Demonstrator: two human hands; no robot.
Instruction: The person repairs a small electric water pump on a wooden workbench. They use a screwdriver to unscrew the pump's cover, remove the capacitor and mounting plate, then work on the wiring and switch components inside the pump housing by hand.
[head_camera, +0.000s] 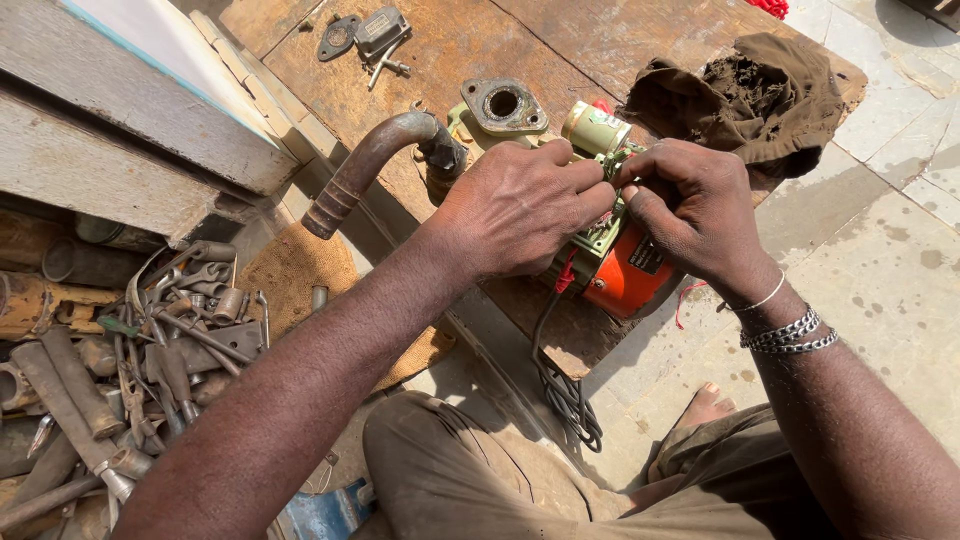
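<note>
Both hands — left hand (515, 205), right hand (690, 215) — are pinching small wiring atop the orange motor (625, 275); its flange (503, 105) is lying detached at 11 o'clock — reassembly outstanding.

floor: pale stone slabs (880, 270) | worn wooden board (450, 50) | hard sunlight, sharp shadows

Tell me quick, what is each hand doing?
Left hand: fingers pinched shut on the orange motor's top part.
Right hand: fingers pinched there too.
</note>
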